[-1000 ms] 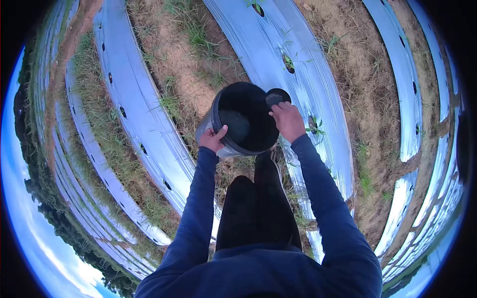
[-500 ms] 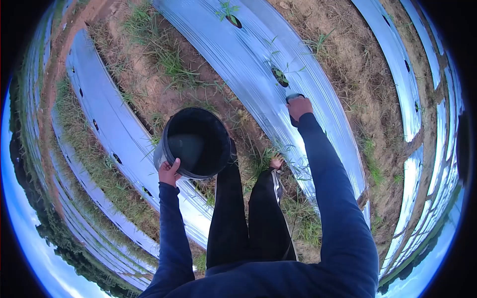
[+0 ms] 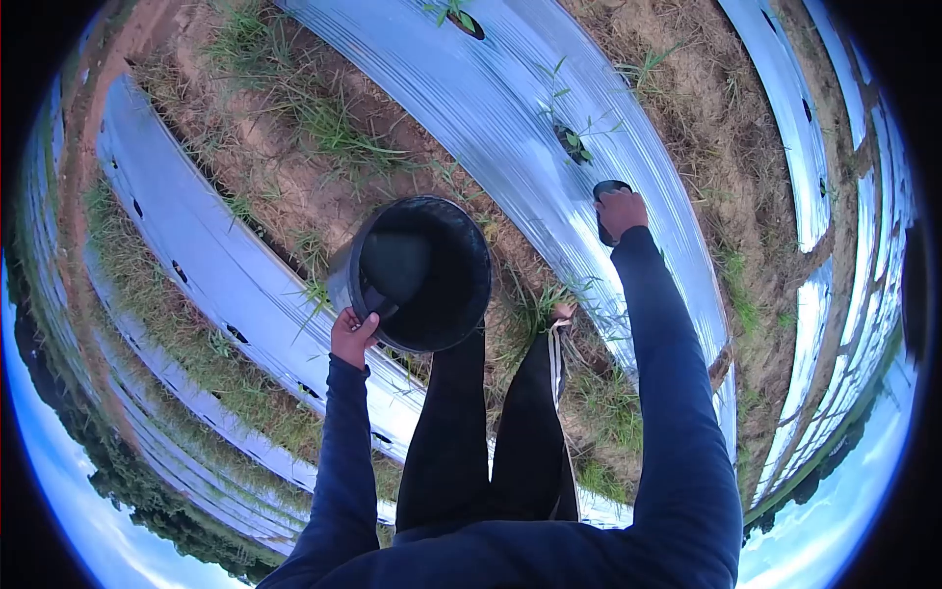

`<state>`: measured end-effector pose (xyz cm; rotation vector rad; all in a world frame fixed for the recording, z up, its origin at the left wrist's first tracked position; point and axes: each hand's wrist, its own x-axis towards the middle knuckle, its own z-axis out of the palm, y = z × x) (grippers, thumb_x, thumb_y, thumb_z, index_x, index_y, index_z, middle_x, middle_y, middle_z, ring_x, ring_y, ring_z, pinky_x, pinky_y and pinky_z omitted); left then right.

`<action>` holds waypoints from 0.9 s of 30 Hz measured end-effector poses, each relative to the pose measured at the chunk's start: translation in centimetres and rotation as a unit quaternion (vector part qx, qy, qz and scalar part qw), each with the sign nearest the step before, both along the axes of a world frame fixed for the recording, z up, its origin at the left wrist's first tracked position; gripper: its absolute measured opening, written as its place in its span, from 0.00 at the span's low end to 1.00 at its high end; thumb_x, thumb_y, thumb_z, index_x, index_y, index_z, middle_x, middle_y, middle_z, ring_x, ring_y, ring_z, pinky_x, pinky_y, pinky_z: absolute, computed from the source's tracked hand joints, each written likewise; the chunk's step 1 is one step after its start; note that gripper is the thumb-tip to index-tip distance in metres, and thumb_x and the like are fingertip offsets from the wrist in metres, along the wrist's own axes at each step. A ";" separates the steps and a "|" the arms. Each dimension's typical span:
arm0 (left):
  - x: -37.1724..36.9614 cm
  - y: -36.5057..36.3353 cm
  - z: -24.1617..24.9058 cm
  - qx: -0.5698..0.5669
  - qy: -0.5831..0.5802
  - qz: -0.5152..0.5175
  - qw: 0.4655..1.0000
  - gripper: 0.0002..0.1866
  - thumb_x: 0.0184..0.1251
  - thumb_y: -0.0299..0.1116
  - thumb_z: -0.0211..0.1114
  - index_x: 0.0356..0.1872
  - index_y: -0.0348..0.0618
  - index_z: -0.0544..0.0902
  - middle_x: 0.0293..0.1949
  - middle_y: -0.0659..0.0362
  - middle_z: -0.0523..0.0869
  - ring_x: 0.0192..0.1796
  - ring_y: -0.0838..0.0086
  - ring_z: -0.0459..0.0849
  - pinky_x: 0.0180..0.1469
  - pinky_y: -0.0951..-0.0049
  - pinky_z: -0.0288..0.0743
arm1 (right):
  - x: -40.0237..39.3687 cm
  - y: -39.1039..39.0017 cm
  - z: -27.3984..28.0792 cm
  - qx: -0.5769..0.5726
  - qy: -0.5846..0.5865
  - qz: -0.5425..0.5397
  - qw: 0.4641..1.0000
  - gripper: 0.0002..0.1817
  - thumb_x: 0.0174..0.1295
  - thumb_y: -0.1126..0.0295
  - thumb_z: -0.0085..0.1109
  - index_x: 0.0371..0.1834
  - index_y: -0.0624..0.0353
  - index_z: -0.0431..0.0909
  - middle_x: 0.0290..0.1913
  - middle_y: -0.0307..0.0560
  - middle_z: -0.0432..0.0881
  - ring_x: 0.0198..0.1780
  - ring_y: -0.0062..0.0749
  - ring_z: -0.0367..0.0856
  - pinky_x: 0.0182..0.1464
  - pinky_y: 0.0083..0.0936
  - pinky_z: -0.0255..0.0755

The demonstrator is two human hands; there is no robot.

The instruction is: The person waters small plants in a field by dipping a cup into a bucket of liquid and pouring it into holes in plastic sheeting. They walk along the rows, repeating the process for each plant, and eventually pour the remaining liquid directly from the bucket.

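Note:
My left hand [image 3: 353, 338] grips the rim of a black bucket [image 3: 439, 285], thumb over the edge. Dark liquid shows inside the bucket, which hangs in front of my left leg. On the right, my right hand [image 3: 621, 212] is closed around a small dark cup [image 3: 604, 224] held above the silvery plastic sheet [image 3: 530, 162]. Just beyond the cup, a thin green plant [image 3: 576, 145] stands in a dark hole in that sheet. Another plant [image 3: 453, 12] grows from a hole farther up the same strip.
More plastic-covered rows [image 3: 196, 231] with dark holes run on both sides. Between them lie bare soil and grass tufts [image 3: 339, 128]. A bare foot [image 3: 562, 313] shows beside the middle strip. Trees and sky line the outer edges.
The bucket has shifted slightly right and its opening is turned differently. My right hand with the cup has moved a little right and away from the plant; the cup looks emptier.

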<state>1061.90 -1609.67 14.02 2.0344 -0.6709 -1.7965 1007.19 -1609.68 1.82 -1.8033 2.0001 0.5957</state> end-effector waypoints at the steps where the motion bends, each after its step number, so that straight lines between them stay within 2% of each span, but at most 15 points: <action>1: -0.1 -0.5 0.3 0.000 0.013 0.010 1.000 0.13 0.62 0.35 0.74 0.40 0.46 0.78 0.30 0.71 0.78 0.31 0.88 0.78 0.29 0.85 0.78 | 0.2 -0.2 0.8 -0.028 -0.006 0.005 1.000 0.14 0.66 0.54 0.55 0.35 0.50 0.82 0.38 0.40 0.86 0.48 0.37 0.80 0.49 0.39 0.70; 7: 1.9 -4.8 2.9 -0.026 0.082 0.080 0.993 0.12 0.64 0.33 0.72 0.42 0.44 0.79 0.33 0.68 0.84 0.32 0.86 0.82 0.29 0.84 0.78 | 3.6 -7.0 6.7 -0.100 -0.019 0.027 0.994 0.14 0.65 0.54 0.56 0.34 0.52 0.81 0.36 0.40 0.84 0.48 0.37 0.79 0.50 0.40 0.70; 14: 4.5 -11.2 8.1 -0.057 0.070 0.124 0.988 0.12 0.65 0.36 0.72 0.42 0.45 0.79 0.31 0.68 0.84 0.28 0.86 0.82 0.24 0.83 0.80 | 7.7 -19.2 8.9 -0.129 -0.057 0.027 0.990 0.16 0.64 0.54 0.56 0.28 0.55 0.81 0.35 0.43 0.84 0.48 0.39 0.79 0.50 0.40 0.69; 15: 5.6 -11.8 7.8 -0.069 0.073 0.111 0.989 0.09 0.69 0.34 0.67 0.43 0.44 0.78 0.34 0.63 0.87 0.32 0.81 0.87 0.28 0.77 0.86 | 8.0 -20.8 8.2 -0.137 -0.060 0.032 0.988 0.17 0.64 0.54 0.57 0.30 0.55 0.83 0.34 0.45 0.84 0.47 0.40 0.80 0.50 0.40 0.70; 18: 6.2 -14.7 8.2 -0.075 0.057 0.149 0.984 0.11 0.64 0.35 0.73 0.38 0.47 0.78 0.30 0.68 0.84 0.28 0.86 0.82 0.24 0.82 0.80 | 9.3 -26.2 7.4 -0.092 -0.015 0.052 0.994 0.18 0.65 0.50 0.56 0.34 0.51 0.85 0.34 0.41 0.86 0.46 0.36 0.82 0.48 0.39 0.71; 19: 6.3 -15.9 8.4 -0.074 0.045 0.146 0.985 0.11 0.64 0.35 0.73 0.36 0.48 0.77 0.28 0.68 0.83 0.28 0.86 0.82 0.23 0.81 0.80 | 9.5 -27.8 6.8 -0.086 -0.010 0.054 0.995 0.18 0.65 0.49 0.55 0.34 0.50 0.86 0.33 0.40 0.87 0.45 0.36 0.82 0.46 0.39 0.72; 22: 5.8 -20.1 8.6 -0.080 0.024 0.165 0.983 0.11 0.63 0.35 0.74 0.36 0.49 0.77 0.27 0.69 0.82 0.28 0.85 0.82 0.25 0.80 0.80 | 10.0 -31.9 4.9 -0.080 -0.019 0.062 0.995 0.18 0.65 0.49 0.55 0.32 0.49 0.86 0.33 0.40 0.87 0.45 0.36 0.83 0.45 0.39 0.72; 27: 7.3 -26.7 6.0 -0.060 -0.041 0.153 0.986 0.13 0.61 0.38 0.75 0.36 0.49 0.78 0.28 0.69 0.82 0.29 0.84 0.82 0.27 0.81 0.79 | 10.6 -37.0 2.0 -0.027 -0.012 0.058 0.998 0.18 0.64 0.49 0.57 0.32 0.50 0.87 0.33 0.40 0.87 0.44 0.37 0.84 0.46 0.39 0.73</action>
